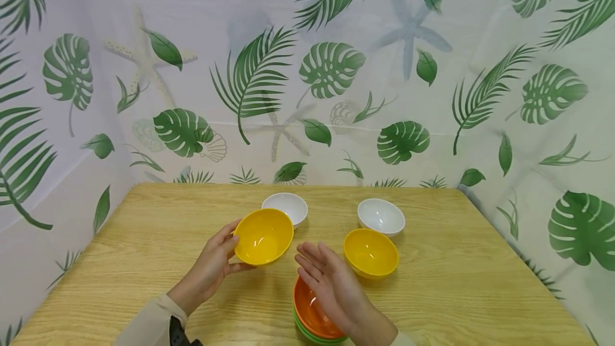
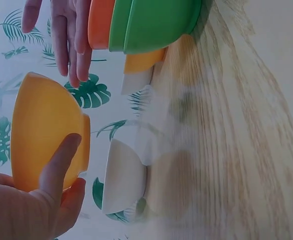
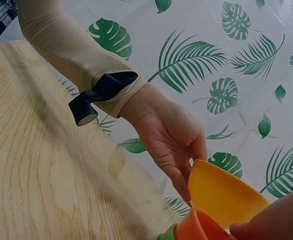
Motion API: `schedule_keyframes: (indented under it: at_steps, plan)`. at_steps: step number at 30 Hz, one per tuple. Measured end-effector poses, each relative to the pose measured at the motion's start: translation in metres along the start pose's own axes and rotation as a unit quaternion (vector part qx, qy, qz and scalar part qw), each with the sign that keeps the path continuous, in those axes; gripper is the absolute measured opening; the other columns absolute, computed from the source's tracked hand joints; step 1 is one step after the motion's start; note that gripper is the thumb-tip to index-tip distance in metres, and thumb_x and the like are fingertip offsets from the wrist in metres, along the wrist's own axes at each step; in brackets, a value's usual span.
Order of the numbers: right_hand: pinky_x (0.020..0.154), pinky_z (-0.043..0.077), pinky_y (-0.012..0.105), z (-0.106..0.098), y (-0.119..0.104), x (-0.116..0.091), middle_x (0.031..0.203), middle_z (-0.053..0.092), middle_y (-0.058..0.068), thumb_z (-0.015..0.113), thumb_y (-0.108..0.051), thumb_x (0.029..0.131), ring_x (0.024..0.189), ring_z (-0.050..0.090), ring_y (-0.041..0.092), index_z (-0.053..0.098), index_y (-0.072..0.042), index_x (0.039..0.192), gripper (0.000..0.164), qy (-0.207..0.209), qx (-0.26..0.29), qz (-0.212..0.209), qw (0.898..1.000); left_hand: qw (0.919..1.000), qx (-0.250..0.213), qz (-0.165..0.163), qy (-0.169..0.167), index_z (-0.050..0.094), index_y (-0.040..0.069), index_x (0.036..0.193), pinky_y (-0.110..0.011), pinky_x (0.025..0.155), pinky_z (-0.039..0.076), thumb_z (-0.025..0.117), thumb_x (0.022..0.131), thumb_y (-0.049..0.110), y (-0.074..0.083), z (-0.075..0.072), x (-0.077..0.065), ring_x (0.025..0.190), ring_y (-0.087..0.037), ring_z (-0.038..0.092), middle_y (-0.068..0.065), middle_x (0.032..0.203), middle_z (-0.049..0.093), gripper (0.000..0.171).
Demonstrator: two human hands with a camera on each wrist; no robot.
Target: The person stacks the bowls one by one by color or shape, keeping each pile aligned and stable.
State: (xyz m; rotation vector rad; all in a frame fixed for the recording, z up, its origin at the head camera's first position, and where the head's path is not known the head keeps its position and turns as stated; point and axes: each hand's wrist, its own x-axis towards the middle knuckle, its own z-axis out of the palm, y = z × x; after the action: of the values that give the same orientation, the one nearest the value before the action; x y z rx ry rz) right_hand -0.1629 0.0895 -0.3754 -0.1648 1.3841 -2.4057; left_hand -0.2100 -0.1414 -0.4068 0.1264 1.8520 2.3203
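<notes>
My left hand (image 1: 211, 268) grips a yellow bowl (image 1: 264, 236) by its left side, holding it tilted above the table. In the left wrist view, the thumb lies along the outside of this yellow bowl (image 2: 46, 125), near its foot. My right hand (image 1: 338, 295) hovers with straight fingers over a stack and holds nothing. That stack has an orange bowl (image 1: 307, 306) nested in green bowls (image 1: 319, 339); the hand hides part of it. In the right wrist view, the orange bowl (image 3: 201, 225) is just below the held yellow bowl (image 3: 226, 192).
Behind the held bowl, a white bowl (image 1: 288, 207) stands on the wooden table (image 1: 168, 228). Farther right, a second yellow bowl (image 1: 371, 252) stands in front of another white bowl (image 1: 381, 216). A leaf-patterned cloth (image 1: 336, 138) hangs behind the table.
</notes>
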Motion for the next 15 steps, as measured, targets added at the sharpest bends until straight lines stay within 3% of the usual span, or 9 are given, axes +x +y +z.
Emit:
schedule_keyframes:
  at_steps: [15]
  plan:
    - [0.107, 0.022, 0.036, 0.000, 0.003, 0.000, 0.149, 0.014, 0.025, 0.034, -0.048, 0.099, 0.134, 0.023, 0.032, 0.012, 0.010, 0.144, 0.077, -0.031, 0.012, 0.011, 0.999, 0.9994, -0.005, 0.005, -0.033, 0.026, 0.005, 0.144, -0.046, 0.082, 0.049, 0.030, 0.102, 0.010, 0.011, 0.014, -0.010, 0.119, -0.031, 0.044, -0.020, 0.138, 0.033, 0.042]
